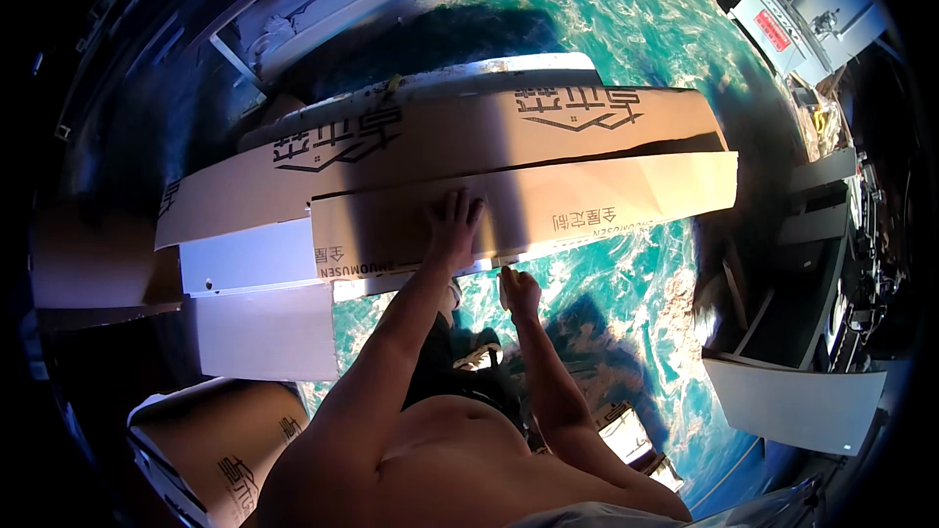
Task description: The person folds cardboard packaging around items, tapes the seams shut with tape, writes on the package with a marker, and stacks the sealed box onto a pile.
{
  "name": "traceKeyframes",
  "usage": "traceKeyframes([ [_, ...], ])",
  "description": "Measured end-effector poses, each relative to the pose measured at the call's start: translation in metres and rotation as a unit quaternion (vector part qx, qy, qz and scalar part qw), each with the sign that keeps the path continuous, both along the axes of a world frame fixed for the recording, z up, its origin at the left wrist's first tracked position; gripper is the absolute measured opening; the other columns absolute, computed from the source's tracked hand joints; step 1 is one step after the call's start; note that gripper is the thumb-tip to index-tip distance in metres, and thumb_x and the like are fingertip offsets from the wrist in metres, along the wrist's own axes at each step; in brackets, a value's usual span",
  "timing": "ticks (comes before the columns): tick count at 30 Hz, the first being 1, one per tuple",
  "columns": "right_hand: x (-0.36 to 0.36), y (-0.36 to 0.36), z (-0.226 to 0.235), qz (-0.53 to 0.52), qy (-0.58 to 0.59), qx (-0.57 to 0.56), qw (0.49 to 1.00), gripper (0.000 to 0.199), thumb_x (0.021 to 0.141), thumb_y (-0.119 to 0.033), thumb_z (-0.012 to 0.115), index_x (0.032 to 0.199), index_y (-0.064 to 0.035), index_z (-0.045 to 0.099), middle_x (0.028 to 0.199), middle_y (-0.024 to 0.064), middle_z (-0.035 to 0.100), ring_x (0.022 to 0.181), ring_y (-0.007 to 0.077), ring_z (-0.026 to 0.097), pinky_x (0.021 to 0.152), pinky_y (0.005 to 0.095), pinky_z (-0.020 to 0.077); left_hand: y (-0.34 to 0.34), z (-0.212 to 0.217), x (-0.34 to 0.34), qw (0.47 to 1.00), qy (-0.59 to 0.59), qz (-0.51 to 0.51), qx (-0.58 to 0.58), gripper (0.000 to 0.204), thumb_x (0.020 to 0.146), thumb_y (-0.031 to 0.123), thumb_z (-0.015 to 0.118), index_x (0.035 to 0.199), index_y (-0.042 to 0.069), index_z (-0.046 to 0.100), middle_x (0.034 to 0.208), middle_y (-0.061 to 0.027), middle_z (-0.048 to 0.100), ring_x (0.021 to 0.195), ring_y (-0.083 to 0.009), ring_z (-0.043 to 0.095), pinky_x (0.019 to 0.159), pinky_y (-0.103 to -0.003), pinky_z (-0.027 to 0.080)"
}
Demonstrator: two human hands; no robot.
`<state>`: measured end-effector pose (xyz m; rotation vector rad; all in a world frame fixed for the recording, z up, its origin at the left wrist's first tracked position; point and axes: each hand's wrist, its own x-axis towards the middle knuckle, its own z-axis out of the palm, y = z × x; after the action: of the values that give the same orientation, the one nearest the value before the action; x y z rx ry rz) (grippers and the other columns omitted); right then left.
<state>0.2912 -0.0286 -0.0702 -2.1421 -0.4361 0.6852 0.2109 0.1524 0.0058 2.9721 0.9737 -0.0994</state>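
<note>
Laid across the centre of the frame: a long brown cardboard wrap with black print (460, 142), in two visible bands, with a flat white board with a small dark hole (249, 252) showing at left. Spread open on the lower band, palm down, grasping nothing: the left hand (455, 230). Curled nearly closed at or just below the wrap's lower edge, right of centre: the right hand (520, 293); impossible to tell whether gripping anything small. Possible trouble from here: a springing or sliding lower band, from pressure at one spot only and a dark gap between bands toward the right; also scraped knuckles, from closeness to the edge. Counted: two hands, one wrap, one holed board, one plain white panel (264, 332) below it, one brown printed cardboard box (220, 435) at lower left.
</note>
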Motion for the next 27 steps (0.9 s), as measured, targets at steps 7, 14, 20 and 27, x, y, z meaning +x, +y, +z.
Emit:
traceKeyframes([
  [7,-0.005,0.006,-0.017,-0.021,0.008,-0.07,0.997,0.051,0.089,-0.056,0.06,0.083,-0.0061,0.066,0.08,0.0184,0.068,0.078,0.0387,0.067,0.069,0.0461,0.0497,-0.025,-0.023,0.003,0.951,-0.169,-0.19,-0.175,0.085,0.081,0.058,0.062,0.143,0.005,0.044,0.155,-0.0151,0.032,0.145,-0.0313,0.025,0.117,-0.06,0.011],
  [14,0.073,-0.023,0.075,0.116,-0.168,-0.098,0.974,0.029,0.091,-0.028,0.064,0.107,-0.0039,0.064,0.093,0.0123,0.067,0.087,0.0272,0.065,0.079,0.04,0.0513,0.193,-0.038,0.133,0.956,-0.272,0.083,-0.078,0.078,0.091,0.053,0.05,0.146,0.0,0.036,0.155,-0.0174,0.031,0.147,-0.0283,0.021,0.119,-0.058,0.003],
  [20,0.137,0.158,0.135,0.193,-0.296,-0.013,0.935,0.013,0.086,-0.006,0.064,0.1,-0.0035,0.066,0.088,0.0118,0.067,0.08,0.0264,0.065,0.073,0.0365,0.053,0.139,-0.031,0.124,0.966,-0.233,0.052,-0.105,0.087,0.087,0.06,0.053,0.148,0.0,0.034,0.158,-0.0183,0.024,0.149,-0.031,0.014,0.119,-0.057,0.002],
  [27,0.082,0.475,0.066,0.525,-0.399,0.14,0.739,0.037,0.075,-0.004,0.06,0.112,-0.0078,0.062,0.115,0.0141,0.061,0.113,0.0329,0.055,0.094,0.0429,0.046,-0.067,0.006,-0.006,0.978,-0.086,-0.107,-0.159,0.078,0.085,0.058,0.055,0.146,0.011,0.041,0.159,-0.0068,0.026,0.148,-0.0244,0.018,0.12,-0.053,0.01],
])
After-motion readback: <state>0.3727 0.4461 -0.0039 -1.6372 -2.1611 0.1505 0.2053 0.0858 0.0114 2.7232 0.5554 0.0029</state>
